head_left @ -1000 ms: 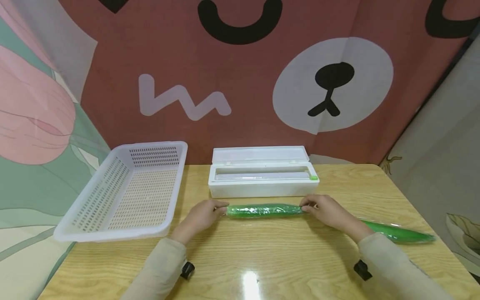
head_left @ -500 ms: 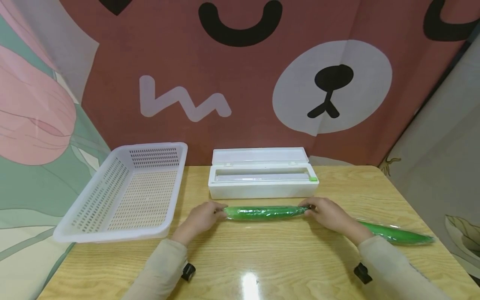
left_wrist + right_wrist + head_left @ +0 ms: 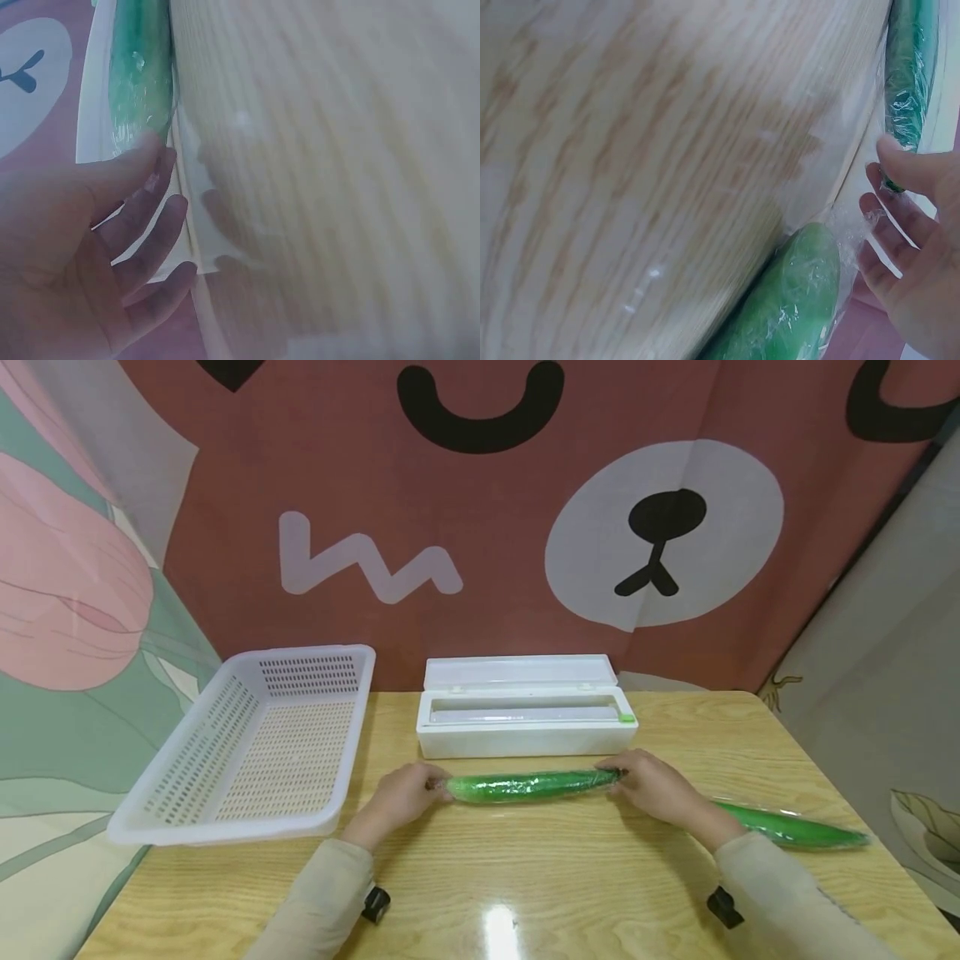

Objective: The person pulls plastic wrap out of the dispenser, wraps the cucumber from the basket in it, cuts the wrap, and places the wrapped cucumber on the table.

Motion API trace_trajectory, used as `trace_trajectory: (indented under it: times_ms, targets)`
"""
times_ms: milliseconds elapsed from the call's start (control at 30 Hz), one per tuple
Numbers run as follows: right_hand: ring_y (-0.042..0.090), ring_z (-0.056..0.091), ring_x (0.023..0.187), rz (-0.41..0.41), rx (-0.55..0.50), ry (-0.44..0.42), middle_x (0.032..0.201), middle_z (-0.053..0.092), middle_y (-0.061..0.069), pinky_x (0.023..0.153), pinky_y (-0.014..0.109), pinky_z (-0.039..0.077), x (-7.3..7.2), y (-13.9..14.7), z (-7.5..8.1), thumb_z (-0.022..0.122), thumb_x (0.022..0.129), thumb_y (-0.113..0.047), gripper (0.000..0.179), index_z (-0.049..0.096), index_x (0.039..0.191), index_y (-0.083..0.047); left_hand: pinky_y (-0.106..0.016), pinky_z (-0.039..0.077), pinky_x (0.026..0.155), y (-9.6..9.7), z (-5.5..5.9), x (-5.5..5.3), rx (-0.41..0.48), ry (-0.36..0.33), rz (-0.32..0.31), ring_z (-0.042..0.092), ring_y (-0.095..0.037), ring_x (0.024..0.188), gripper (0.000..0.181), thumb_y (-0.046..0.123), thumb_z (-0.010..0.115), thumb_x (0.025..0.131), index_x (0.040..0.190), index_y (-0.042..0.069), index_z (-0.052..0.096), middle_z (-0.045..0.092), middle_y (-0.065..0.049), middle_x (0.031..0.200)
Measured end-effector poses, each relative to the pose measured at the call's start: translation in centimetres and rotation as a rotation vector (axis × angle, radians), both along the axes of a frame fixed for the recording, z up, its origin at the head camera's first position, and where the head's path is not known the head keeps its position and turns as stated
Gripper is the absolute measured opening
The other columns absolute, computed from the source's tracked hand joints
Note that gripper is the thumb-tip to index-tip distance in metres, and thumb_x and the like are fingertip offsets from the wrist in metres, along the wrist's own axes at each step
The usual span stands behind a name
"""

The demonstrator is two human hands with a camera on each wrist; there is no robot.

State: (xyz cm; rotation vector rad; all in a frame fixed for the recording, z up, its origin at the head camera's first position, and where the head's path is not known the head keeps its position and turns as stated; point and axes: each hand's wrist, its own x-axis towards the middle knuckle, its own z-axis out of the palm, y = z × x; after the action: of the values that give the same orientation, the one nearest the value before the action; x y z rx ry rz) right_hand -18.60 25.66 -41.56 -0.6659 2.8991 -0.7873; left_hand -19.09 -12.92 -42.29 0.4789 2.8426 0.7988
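Observation:
A green cucumber (image 3: pixel 528 787) in clear plastic wrap lies crosswise between my two hands. At its paler left end, my left hand (image 3: pixel 405 793) pinches the wrap between thumb and forefinger, and the other fingers spread loosely in the left wrist view. My right hand (image 3: pixel 651 783) pinches the darker right end, where the dark tip shows between the fingers in the right wrist view. A second wrapped cucumber (image 3: pixel 798 827) rests on the table to the right, partly hidden by my right forearm. Loose film (image 3: pixel 855 240) sticks out from its near end.
Just behind the held cucumber stands a white cling film box (image 3: pixel 525 742), lid raised, with a roll inside and a green piece at its right end. A white perforated basket (image 3: pixel 341 777) occupies the left of the wooden table (image 3: pixel 562 885). A printed curtain hangs behind.
Both hands have shifted their finger hold at the cucumber's ends. The cucumber has turned slightly and come a little nearer, its right end now tilted higher in the head view.

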Motion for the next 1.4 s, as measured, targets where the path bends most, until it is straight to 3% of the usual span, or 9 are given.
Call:
trace_trajectory:
  times_ms: [100, 267, 500, 600, 833, 967, 1167, 1400]
  targets:
    - [0.030, 0.063, 0.101, -0.032, 0.004, 0.035, 0.111, 0.068, 0.012, 0.083, 0.049, 0.053, 0.1, 0.0, 0.0, 0.072, 0.088, -0.002, 0.039, 0.065, 0.126, -0.002, -0.048, 0.052, 0.086, 0.0, 0.0, 0.0, -0.010, 0.034, 0.008, 0.068, -0.022, 0.094, 0.022, 0.025, 0.073, 0.088, 0.107, 0.015, 0.076, 0.074, 0.000, 0.100]
    - [0.026, 0.062, 0.095, -0.099, -0.025, 0.069, 0.105, 0.067, 0.008, 0.077, 0.046, 0.052, 0.4, 0.4, 0.1, 0.067, 0.094, -0.008, 0.031, 0.064, 0.124, -0.004, -0.050, 0.051, 0.092, 0.2, 0.2, -0.2, -0.009, 0.092, 0.043, 0.067, -0.027, 0.103, 0.018, 0.027, 0.067, 0.093, 0.105, 0.017, 0.077, 0.073, -0.002, 0.108]
    - [0.026, 0.061, 0.092, -0.137, -0.047, 0.146, 0.106, 0.066, 0.009, 0.075, 0.045, 0.051, 0.9, 1.2, 0.7, 0.067, 0.094, -0.013, 0.025, 0.068, 0.118, -0.007, -0.047, 0.055, 0.086, 1.0, 0.6, -0.3, 0.032, 0.176, 0.045, 0.069, -0.027, 0.096, 0.021, 0.023, 0.061, 0.098, 0.108, 0.012, 0.075, 0.073, -0.006, 0.104]
    - [0.029, 0.062, 0.095, -0.138, -0.068, 0.216, 0.107, 0.066, 0.010, 0.076, 0.049, 0.052, 1.0, 1.8, 0.8, 0.069, 0.092, -0.010, 0.024, 0.070, 0.115, -0.006, -0.044, 0.056, 0.081, 1.7, 0.9, -0.4, 0.065, 0.192, 0.043, 0.069, -0.021, 0.090, 0.017, 0.022, 0.062, 0.097, 0.101, 0.014, 0.076, 0.074, -0.002, 0.098]
    - [0.027, 0.061, 0.085, -0.221, -0.079, 0.401, 0.104, 0.063, 0.011, 0.067, 0.047, 0.052, 1.1, 3.9, 1.3, 0.072, 0.087, 0.000, 0.025, 0.072, 0.112, -0.005, -0.033, 0.053, 0.068, 4.7, 1.4, -1.1, 0.124, 0.210, 0.028, 0.058, -0.007, 0.072, 0.016, 0.028, 0.067, 0.093, 0.089, 0.016, 0.076, 0.072, 0.005, 0.087]
    - [0.026, 0.059, 0.082, -0.266, -0.053, 0.423, 0.101, 0.062, 0.012, 0.062, 0.041, 0.049, 1.6, 5.5, 1.8, 0.071, 0.087, 0.002, 0.026, 0.071, 0.112, -0.003, -0.027, 0.051, 0.063, 6.7, 1.7, -1.3, 0.132, 0.244, 0.008, 0.056, -0.005, 0.068, 0.016, 0.030, 0.069, 0.091, 0.092, 0.016, 0.077, 0.073, 0.004, 0.088]
    - [0.028, 0.058, 0.079, -0.318, -0.015, 0.440, 0.103, 0.061, 0.016, 0.052, 0.029, 0.040, 2.5, 8.0, 2.6, 0.072, 0.087, 0.001, 0.026, 0.070, 0.113, -0.001, -0.021, 0.043, 0.054, 9.3, 2.4, -1.5, 0.123, 0.286, 0.018, 0.055, -0.001, 0.065, 0.017, 0.040, 0.072, 0.086, 0.092, 0.026, 0.079, 0.073, 0.012, 0.087]
    - [0.033, 0.059, 0.076, -0.381, 0.035, 0.468, 0.102, 0.062, 0.020, 0.049, 0.028, 0.038, 3.6, 10.6, 2.5, 0.075, 0.083, 0.003, 0.029, 0.070, 0.112, 0.000, -0.019, 0.042, 0.055, 12.4, 2.7, -1.8, 0.202, 0.252, 0.016, 0.057, 0.005, 0.068, 0.023, 0.045, 0.074, 0.084, 0.096, 0.026, 0.080, 0.072, 0.017, 0.088]
